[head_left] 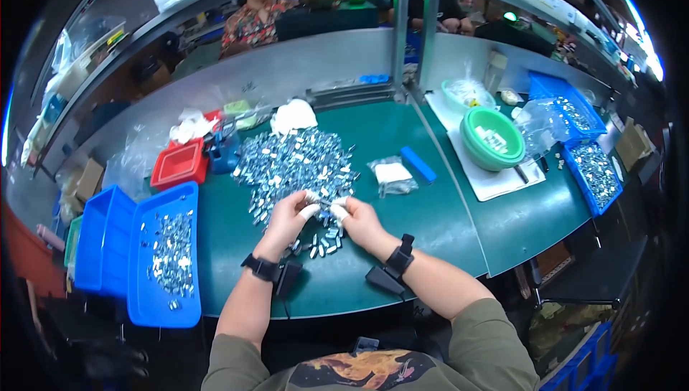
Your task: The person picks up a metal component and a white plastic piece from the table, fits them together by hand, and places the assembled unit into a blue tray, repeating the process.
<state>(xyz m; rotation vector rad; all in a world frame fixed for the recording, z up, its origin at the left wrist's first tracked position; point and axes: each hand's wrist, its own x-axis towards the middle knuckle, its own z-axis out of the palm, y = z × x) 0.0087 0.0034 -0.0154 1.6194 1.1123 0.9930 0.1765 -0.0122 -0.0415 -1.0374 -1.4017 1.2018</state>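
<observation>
My left hand [288,217] and my right hand [362,223] meet at the near edge of a large heap of small silvery metal pieces [294,165] on the green table. White covers sit on several of my fingertips. Both hands are closed in a pinch, thumbs facing each other, on a small silvery metal piece [325,204] between them. My fingers hide most of it, so its exact kind cannot be made out. A few loose pieces [326,242] lie just below my hands. Each wrist wears a black strap with a dark box by it.
Left stands a blue tray [134,247] with more metal pieces, beside a blue bin [100,237] and a red tray [176,165]. A bagged white packet [393,174] and blue bar [418,165] lie right. Farther right are green bowls [474,154] and blue trays [599,201].
</observation>
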